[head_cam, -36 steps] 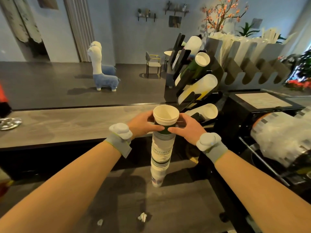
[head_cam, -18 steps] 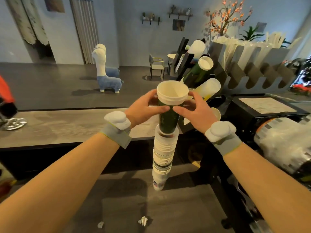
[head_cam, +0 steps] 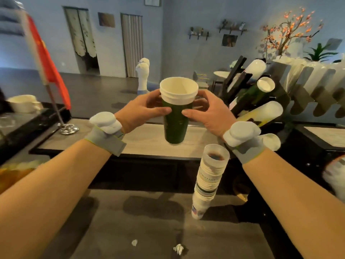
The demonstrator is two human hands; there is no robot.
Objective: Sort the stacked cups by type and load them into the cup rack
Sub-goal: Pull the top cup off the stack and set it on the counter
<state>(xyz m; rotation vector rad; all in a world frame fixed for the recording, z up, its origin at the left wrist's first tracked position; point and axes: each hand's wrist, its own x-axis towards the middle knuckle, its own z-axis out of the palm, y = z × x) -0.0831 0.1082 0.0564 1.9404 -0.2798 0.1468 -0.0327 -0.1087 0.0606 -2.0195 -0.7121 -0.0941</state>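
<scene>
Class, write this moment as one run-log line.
left hand: holds green cup | right hand: holds green cup | stack: standing below, apart | cup rack: partly loaded

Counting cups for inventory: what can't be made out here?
Head view.
tall stack of nested white and clear cups: count, rims blurred.
dark green paper cup with white rim: single or nested, left hand and right hand cover its sides.
lowest white cup in black cup rack: partly behind right wristband.
</scene>
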